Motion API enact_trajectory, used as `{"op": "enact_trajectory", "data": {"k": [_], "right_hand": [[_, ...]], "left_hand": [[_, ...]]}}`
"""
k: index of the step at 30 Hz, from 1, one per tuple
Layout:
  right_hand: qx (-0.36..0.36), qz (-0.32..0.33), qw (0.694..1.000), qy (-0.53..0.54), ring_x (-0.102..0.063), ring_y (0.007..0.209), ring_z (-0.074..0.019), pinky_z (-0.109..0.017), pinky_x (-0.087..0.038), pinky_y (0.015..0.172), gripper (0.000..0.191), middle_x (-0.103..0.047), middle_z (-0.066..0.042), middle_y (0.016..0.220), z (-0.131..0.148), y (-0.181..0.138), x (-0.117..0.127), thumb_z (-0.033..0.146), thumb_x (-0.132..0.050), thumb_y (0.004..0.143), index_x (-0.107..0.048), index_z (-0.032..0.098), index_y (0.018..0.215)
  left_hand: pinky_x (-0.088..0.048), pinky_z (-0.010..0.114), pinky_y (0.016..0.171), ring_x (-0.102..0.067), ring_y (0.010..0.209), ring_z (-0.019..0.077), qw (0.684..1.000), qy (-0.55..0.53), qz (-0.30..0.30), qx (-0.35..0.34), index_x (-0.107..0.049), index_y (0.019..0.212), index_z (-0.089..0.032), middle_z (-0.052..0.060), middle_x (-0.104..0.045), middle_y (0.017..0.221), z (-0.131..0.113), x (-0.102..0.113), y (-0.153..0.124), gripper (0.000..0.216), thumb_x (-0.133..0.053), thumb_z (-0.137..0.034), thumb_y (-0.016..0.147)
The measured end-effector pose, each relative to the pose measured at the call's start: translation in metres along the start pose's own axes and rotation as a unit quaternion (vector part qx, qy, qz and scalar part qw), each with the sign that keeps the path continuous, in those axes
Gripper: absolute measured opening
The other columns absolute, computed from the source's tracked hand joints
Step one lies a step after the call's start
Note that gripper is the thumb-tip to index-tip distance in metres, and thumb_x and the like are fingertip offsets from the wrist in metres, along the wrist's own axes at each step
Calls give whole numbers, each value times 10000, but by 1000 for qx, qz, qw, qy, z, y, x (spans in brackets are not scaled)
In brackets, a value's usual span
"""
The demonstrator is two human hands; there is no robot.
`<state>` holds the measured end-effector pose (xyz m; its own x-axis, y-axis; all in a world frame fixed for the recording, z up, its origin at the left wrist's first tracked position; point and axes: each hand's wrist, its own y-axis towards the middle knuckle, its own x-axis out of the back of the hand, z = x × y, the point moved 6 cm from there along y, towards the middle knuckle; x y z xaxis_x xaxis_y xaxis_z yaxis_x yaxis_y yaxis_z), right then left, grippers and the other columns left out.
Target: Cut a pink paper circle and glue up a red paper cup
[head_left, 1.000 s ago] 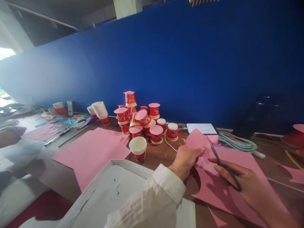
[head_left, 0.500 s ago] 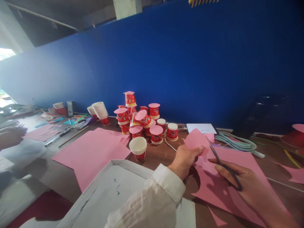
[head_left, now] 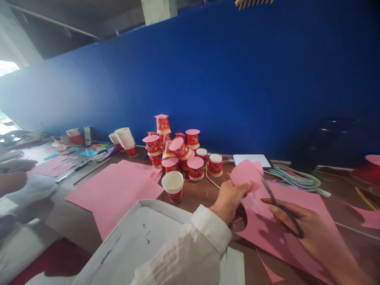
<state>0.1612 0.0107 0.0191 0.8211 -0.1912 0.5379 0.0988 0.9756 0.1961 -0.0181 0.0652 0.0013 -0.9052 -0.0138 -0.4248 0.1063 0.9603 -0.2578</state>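
My left hand (head_left: 230, 200), in a white sleeve, pinches a sheet of pink paper (head_left: 244, 174) whose upper edge is rounded. Thumb on top, the other fingers are hidden behind the paper. In my right hand (head_left: 308, 229) is a pair of dark-handled scissors (head_left: 271, 194), with the blades pointing up and left at the right edge of the paper. Below both hands, a large pink sheet (head_left: 311, 209) with a curved cut-out on its left lies on the brown table. A thin pink scrap (head_left: 270, 269) rests near the front.
Several red paper cups (head_left: 181, 149) with pink discs are stacked against the blue wall (head_left: 208, 79). A white-rimmed cup (head_left: 173, 186) stands in front. Also around are a white tray (head_left: 142, 233), pink sheets (head_left: 118, 190), a coiled cable (head_left: 293, 178), a tablet (head_left: 252, 159) and another person's hand (head_left: 14, 174).
The paper in my left hand has shifted very slightly left; the scissors stay at its edge. At the far left, the other person's hand has moved a little.
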Motion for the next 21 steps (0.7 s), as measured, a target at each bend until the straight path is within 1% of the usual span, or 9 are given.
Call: {"op": "enact_trajectory", "data": {"k": [2, 4, 8, 12, 15, 18, 21], "right_hand": [[-2, 4, 1000, 0, -814, 849, -309, -316, -661, 700, 495, -848, -72, 943, 1, 0, 1, 675, -726, 701, -888, 262, 921], [-11, 10, 1000, -5, -815, 856, -312, -321, -661, 708, 497, -848, -69, 950, 3, 0, 2, 673, -731, 687, -889, 265, 922], [-15, 6, 1000, -8, -814, 869, -315, -320, -657, 704, 498, -847, -71, 957, 7, 1, 5, 672, -733, 677, -891, 265, 915], [-15, 8, 1000, -5, -808, 803, -300, -329, -655, 715, 508, -846, -78, 941, 8, 0, 5, 663, -733, 685, -891, 248, 932], [-27, 9, 1000, -4, -813, 866, -316, -328, -658, 756, 514, -846, -82, 975, 5, 0, 5, 659, -739, 670, -890, 246, 936], [-28, 10, 1000, -2, -815, 900, -326, -327, -659, 763, 503, -847, -82, 984, 4, 0, 5, 661, -749, 663, -889, 260, 932], [-24, -2, 1000, 4, -813, 847, -315, -327, -660, 748, 513, -846, -86, 971, 3, 0, 5, 674, -756, 644, -891, 257, 911]], "left_hand": [[-355, 293, 644, -445, 620, 121, 1000, -1, 19, -11, -699, 704, -125, 0, -564, 610, 0, -1, 2, 224, -867, -271, 681], [-345, 287, 642, -437, 616, 110, 999, 0, 26, -19, -703, 727, -120, -1, -571, 627, 0, -2, 3, 207, -846, -266, 691], [-332, 282, 638, -438, 618, 107, 999, -13, 37, -34, -691, 716, -123, -8, -556, 621, -1, -3, 3, 286, -881, -324, 646], [-338, 283, 642, -451, 630, 114, 998, -23, 35, -44, -699, 707, -119, 5, -571, 625, -3, -2, 3, 355, -909, -386, 604], [-343, 286, 647, -458, 638, 115, 998, -23, 43, -51, -737, 741, -86, 24, -587, 644, -3, -2, 3, 382, -900, -402, 603], [-341, 286, 644, -461, 639, 115, 997, -27, 40, -56, -761, 770, -62, 35, -596, 653, -3, -2, 3, 422, -900, -417, 590], [-332, 282, 628, -453, 618, 109, 997, -41, 39, -61, -762, 765, -60, 25, -585, 624, -3, -2, 4, 465, -917, -448, 562]]}}
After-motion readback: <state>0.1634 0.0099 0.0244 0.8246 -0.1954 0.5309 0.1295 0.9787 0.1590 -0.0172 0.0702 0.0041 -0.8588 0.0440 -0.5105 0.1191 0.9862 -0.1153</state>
